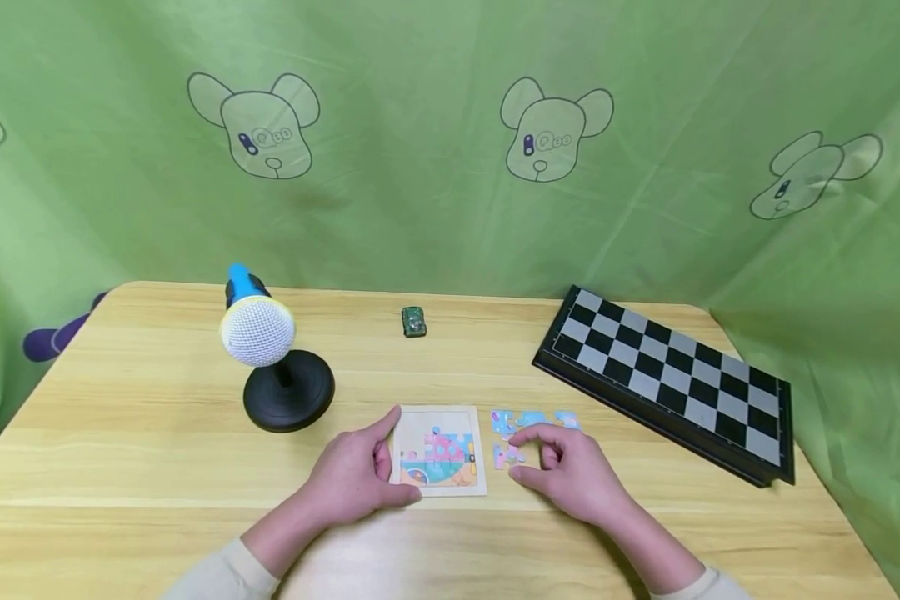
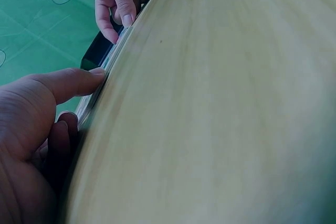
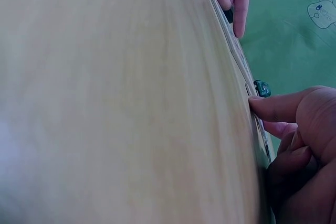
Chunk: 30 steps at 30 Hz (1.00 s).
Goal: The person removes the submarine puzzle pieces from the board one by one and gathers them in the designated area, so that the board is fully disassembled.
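A square puzzle board (image 1: 442,492) with a pale frame lies on the table, its lower part filled with colourful pieces. My left hand (image 1: 354,479) holds the board by its left side, index finger at the top corner and thumb at the bottom edge. To the right of the board, my right hand (image 1: 573,475) pinches a pink puzzle piece (image 1: 501,457) between thumb and index finger, low at the table. Loose blue puzzle pieces (image 1: 531,418) lie just above it, partly hidden by the right hand. Both wrist views look flat along the table, so the pieces barely show there.
A toy microphone (image 1: 258,332) on a black round stand (image 1: 288,392) is at the left. A small green toy car (image 1: 414,322) sits at the back. A folded chessboard (image 1: 675,375) lies slanted on the right. Behind the table (image 1: 142,400) hangs a green curtain (image 1: 420,208).
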Each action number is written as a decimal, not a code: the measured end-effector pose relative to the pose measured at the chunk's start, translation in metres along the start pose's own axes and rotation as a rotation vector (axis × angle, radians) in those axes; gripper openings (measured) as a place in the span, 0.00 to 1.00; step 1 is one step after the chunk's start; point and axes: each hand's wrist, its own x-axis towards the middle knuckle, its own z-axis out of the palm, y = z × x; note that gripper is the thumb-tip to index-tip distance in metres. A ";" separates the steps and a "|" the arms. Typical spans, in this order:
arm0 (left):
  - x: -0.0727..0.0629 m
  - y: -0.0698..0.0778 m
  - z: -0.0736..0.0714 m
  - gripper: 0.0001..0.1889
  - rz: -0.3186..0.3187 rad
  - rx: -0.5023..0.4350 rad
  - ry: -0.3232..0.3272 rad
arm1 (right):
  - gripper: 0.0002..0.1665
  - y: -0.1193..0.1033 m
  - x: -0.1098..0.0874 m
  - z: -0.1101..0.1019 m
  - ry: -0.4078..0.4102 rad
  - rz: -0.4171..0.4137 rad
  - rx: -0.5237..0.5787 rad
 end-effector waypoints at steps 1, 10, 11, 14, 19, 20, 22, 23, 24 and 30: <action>0.000 0.000 0.000 0.55 0.001 0.000 0.001 | 0.16 0.000 0.000 0.000 0.000 0.003 0.001; 0.000 0.000 0.001 0.55 -0.011 -0.019 -0.013 | 0.17 -0.003 -0.003 -0.002 0.024 0.029 0.029; 0.000 0.000 0.001 0.55 -0.011 -0.017 -0.012 | 0.18 -0.003 -0.002 -0.001 0.029 0.021 0.038; 0.000 0.000 0.000 0.55 -0.009 -0.017 -0.008 | 0.19 -0.007 0.001 0.004 0.026 -0.018 0.066; 0.000 0.000 0.000 0.55 -0.016 -0.021 -0.013 | 0.25 -0.023 0.011 0.018 -0.042 -0.065 0.138; 0.000 0.000 0.000 0.56 -0.019 -0.021 -0.016 | 0.26 -0.026 0.013 0.021 -0.059 -0.069 0.147; 0.000 0.000 -0.001 0.56 -0.023 -0.021 -0.019 | 0.28 -0.032 0.017 0.027 -0.091 -0.073 0.153; 0.000 0.000 -0.001 0.56 -0.022 -0.020 -0.019 | 0.29 -0.035 0.019 0.031 -0.104 -0.078 0.153; 0.000 0.000 -0.001 0.56 -0.023 -0.021 -0.018 | 0.29 -0.037 0.021 0.034 -0.117 -0.074 0.147; 0.000 0.000 -0.001 0.55 -0.009 -0.026 -0.011 | 0.32 -0.047 0.029 0.050 -0.177 -0.061 0.156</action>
